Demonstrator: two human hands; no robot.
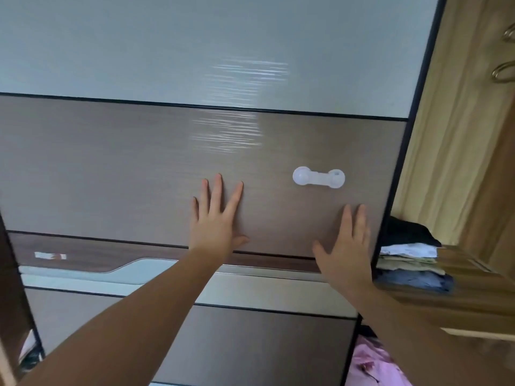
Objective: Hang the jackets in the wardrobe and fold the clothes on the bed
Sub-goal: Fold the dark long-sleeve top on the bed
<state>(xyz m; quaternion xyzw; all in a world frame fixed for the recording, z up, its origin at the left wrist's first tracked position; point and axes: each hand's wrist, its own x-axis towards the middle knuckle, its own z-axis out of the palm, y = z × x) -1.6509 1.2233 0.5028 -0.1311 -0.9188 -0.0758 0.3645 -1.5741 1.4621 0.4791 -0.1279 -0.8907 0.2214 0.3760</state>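
A sliding wardrobe door (111,168) with brown and pale grey panels fills the view. My left hand (216,218) lies flat on its brown panel, fingers straight and spread. My right hand (348,246) presses flat on the same panel close to the door's right edge, below a white stick-on handle (319,177). Right of the door edge the wardrobe's wooden inside (459,162) shows. No jacket and no bed are in view.
A stack of folded clothes (412,260), black on top, then white, beige and blue, sits on a wooden shelf (473,288) inside. Pink fabric (373,366) shows below the shelf. Metal hooks (504,68) hang at the upper right.
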